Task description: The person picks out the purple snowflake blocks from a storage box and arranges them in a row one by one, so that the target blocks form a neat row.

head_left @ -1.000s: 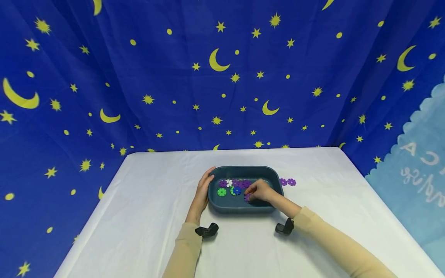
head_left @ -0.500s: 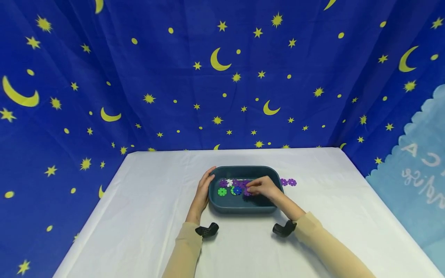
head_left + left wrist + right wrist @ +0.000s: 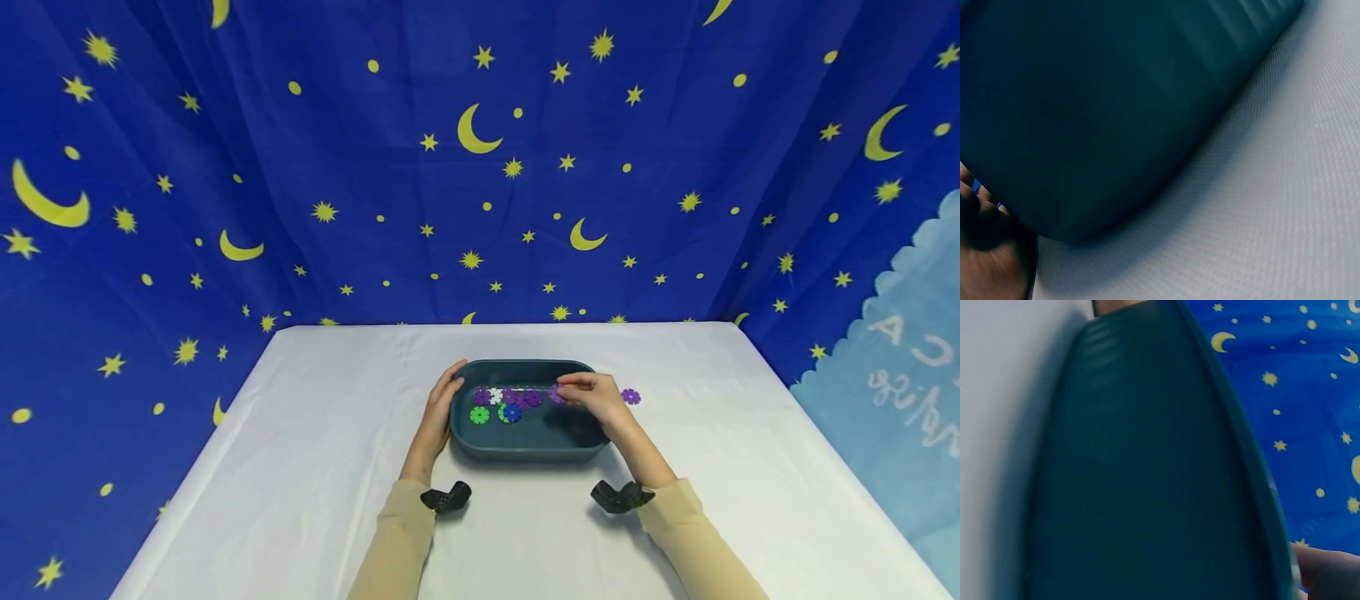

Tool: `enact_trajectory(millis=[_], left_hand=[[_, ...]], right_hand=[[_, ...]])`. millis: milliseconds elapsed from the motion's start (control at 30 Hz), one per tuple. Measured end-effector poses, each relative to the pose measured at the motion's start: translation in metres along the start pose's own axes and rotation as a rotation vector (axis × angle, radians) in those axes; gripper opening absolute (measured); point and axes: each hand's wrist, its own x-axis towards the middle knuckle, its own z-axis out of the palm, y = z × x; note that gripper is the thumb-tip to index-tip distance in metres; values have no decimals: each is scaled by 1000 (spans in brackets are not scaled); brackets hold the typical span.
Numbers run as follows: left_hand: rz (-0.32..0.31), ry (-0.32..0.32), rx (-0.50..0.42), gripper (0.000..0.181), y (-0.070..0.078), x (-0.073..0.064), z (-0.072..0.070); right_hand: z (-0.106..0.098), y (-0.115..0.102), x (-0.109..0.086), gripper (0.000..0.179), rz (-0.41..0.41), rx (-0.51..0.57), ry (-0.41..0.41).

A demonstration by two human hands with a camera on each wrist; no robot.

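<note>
A dark teal tub (image 3: 517,454) with rounded corners stands on the table. My left hand (image 3: 435,417) holds its left side, fingers along the outer wall and a fingertip over the rim. Above the tub's right part, my right hand (image 3: 600,397) pinches a purple snowflake disc (image 3: 557,394) between thumb and fingers. Inside the tub lie several purple discs (image 3: 531,398), a white disc (image 3: 496,396), a green disc (image 3: 479,415) and a blue disc (image 3: 512,413) overlapping another green one. In the right wrist view the tub wall (image 3: 1147,456) hides most of the right hand (image 3: 1329,572).
Another purple disc (image 3: 632,397) lies on the white tablecloth (image 3: 712,442), right of the tub and just beyond my right hand. A blue curtain (image 3: 480,208) with yellow stars and moons stands behind the table's far edge.
My right hand has risen from the tub's floor and moved back and right with the purple disc. It now covers one of two purple discs outside the tub. The left hand stays put.
</note>
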Motion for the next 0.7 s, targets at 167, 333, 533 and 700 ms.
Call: enact_trajectory(millis=[167,333,533,700], left_hand=[[2,18,-11,46,-15,8,-3],[14,23,-7,47,-18,10,-5],[5,8,-16,46,-5,4,-2],[-7,1,6,48,0,0,2]], right_hand=[[-11,-7,-3,36,-17,47,32],[-29,-13,-3,39,12,88,84],[-58,-9,1,43,68,102,148],[-83,6,3,44,136,117,215]])
